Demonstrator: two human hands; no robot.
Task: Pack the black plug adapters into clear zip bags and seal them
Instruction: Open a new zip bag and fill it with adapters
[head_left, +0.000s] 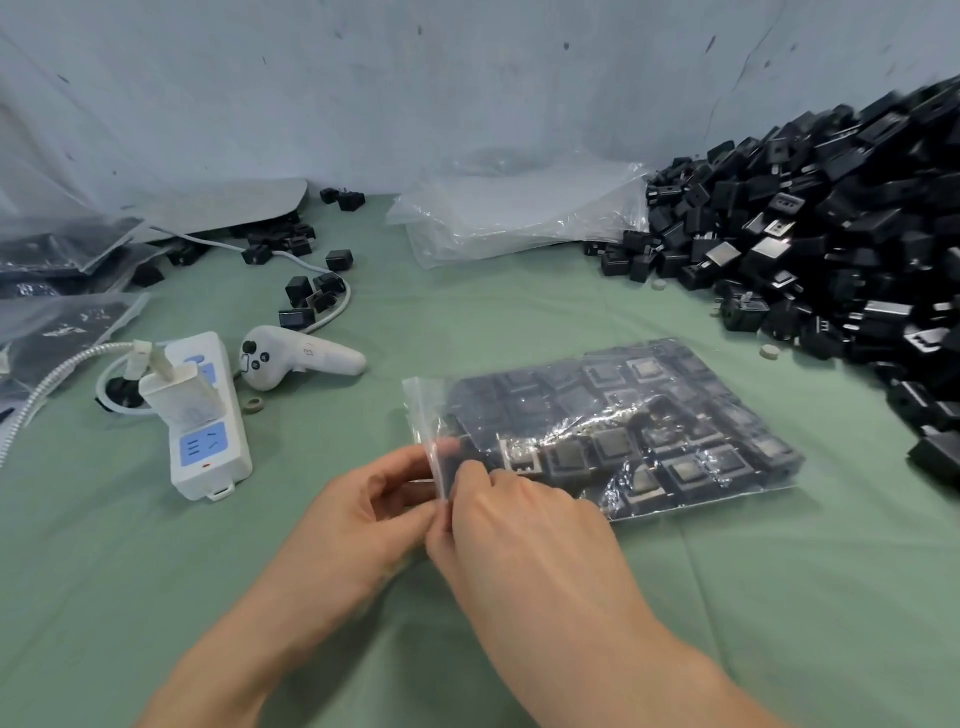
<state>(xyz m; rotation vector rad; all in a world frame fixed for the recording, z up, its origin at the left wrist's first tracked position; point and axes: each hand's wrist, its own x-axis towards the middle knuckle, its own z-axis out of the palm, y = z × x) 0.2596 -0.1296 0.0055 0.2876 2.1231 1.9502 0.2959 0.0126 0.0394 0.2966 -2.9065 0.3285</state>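
On the green cloth, right of the white power strip, lies a clear zip bag packed flat with black plug adapters in rows. Its zip edge faces the strip and stands slightly lifted; whether the zip is fully closed cannot be told. Farther from the strip, past the bag, a big pile of loose adapters slopes up along the right edge of the view. Behind the filled bag, against the pale backdrop, sits a stack of empty clear bags. Left of the strip, filled bags lie at the edge of view, and a white handheld controller rests just right of the strip, with a few stray adapters behind it along a white cable.

Open cloth spreads between the strip and the filled bag, and widely in front of both.

Both hands meet at the near corner of the zip edge. Left hand and right hand each pinch the zip strip between thumb and fingertips, knuckles almost touching, forearms angled in from the lower edge.
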